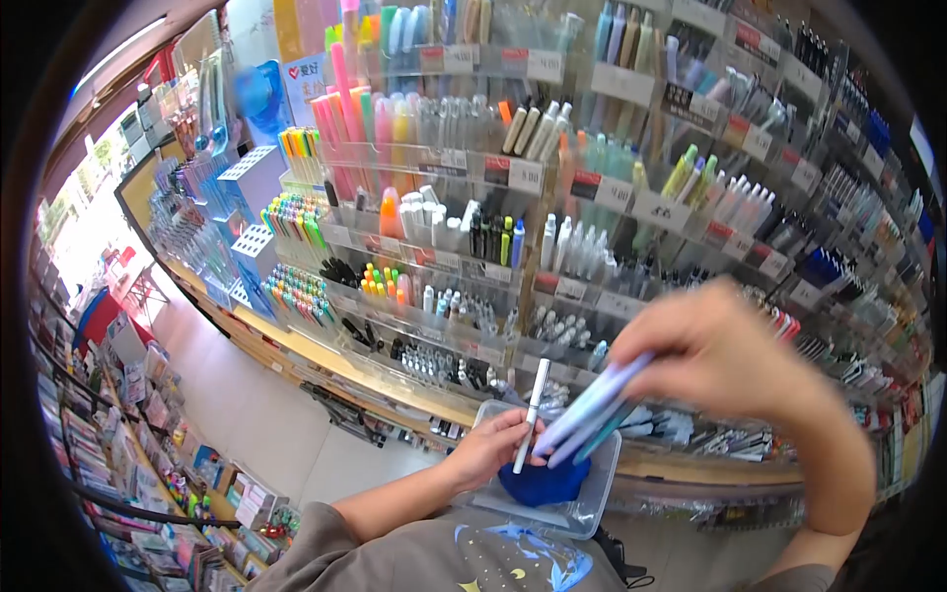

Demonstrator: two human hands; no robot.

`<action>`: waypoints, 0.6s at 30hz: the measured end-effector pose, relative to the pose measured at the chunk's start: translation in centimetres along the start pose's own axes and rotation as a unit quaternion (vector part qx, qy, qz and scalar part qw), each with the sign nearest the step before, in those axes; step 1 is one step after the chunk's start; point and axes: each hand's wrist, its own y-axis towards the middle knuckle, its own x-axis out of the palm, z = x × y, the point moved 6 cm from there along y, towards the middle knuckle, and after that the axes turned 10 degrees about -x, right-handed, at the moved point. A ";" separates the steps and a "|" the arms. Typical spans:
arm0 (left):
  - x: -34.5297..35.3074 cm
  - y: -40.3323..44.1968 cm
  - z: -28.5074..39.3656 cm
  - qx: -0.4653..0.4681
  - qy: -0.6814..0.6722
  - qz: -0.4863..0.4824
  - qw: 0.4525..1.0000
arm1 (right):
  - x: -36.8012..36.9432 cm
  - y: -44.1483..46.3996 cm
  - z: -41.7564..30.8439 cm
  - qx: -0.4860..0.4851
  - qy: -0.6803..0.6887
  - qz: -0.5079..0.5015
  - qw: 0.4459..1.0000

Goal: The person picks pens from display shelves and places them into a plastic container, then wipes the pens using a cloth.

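My left hand [498,446] is closed around a slim white pen [534,409] that stands nearly upright. Raised to the right and smeared by motion, my right hand [705,345] grips a small bunch of pastel lilac and teal pens [590,412]. Their lower ends slant down toward my left hand. Beneath both hands is a clear plastic box [602,488], close against my body. A crumpled dark blue item [545,483] lies inside it; I cannot make out what it is.
Tiered clear display racks [434,163] full of pens and markers rise in front of me, with price tags [525,176] along their edges. A wooden ledge [375,370] runs below. Shelves of stationery [158,464] stand at the left across a pale floor aisle [252,385].
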 end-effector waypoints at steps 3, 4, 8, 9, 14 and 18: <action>0.4 -0.3 -1.3 -0.047 -0.003 -0.024 0.999 | 10.6 -1.9 4.0 -0.019 0.122 -0.037 0.992; 0.4 -0.3 -1.8 -0.056 0.034 -0.027 0.997 | 12.8 -2.5 5.0 -0.031 0.137 -0.014 0.990; 1.1 -0.4 -1.8 -0.035 0.116 -0.060 0.991 | 16.6 -4.1 8.6 0.114 0.285 0.051 0.950; 1.0 -0.3 -1.9 -0.038 0.116 -0.058 0.991 | 17.2 -4.5 9.3 0.149 0.332 0.060 0.929; 1.0 -0.1 -2.3 -0.051 0.269 -0.066 0.960 | 18.7 -6.2 10.9 0.249 0.421 0.068 0.869; 0.8 0.3 -2.4 0.097 0.525 -0.020 0.845 | 17.5 -6.1 10.5 0.139 0.219 -0.030 0.965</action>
